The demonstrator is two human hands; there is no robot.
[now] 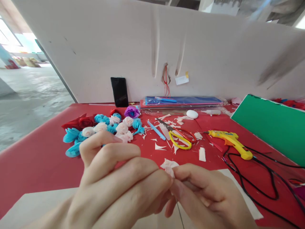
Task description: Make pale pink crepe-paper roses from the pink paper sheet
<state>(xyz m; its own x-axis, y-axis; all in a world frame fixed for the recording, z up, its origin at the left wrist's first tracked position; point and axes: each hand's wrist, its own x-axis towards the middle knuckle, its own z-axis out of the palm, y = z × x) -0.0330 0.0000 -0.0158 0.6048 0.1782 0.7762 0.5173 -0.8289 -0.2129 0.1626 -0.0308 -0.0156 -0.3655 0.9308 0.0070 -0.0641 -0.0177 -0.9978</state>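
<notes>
My left hand [114, 181] and my right hand [202, 194] meet close to the camera, low in the view. Both pinch one small piece of pale pink crepe paper [168, 165] between the fingertips. The fingers of both hands are curled and pressed together on it. Most of the paper is hidden behind the fingers. Beyond my left hand lies a heap of finished paper roses [105, 127] in blue, pink, red and purple on the red table [35, 159].
Yellow-handled scissors [178, 138], a blue stick [156, 130] and white paper scraps lie mid-table. A yellow glue gun [232, 143] with a looping black cord [257, 178] sits right. A green sheet [271, 124], a packet of coloured paper [183, 101] and a black phone [119, 92] stand by the white board.
</notes>
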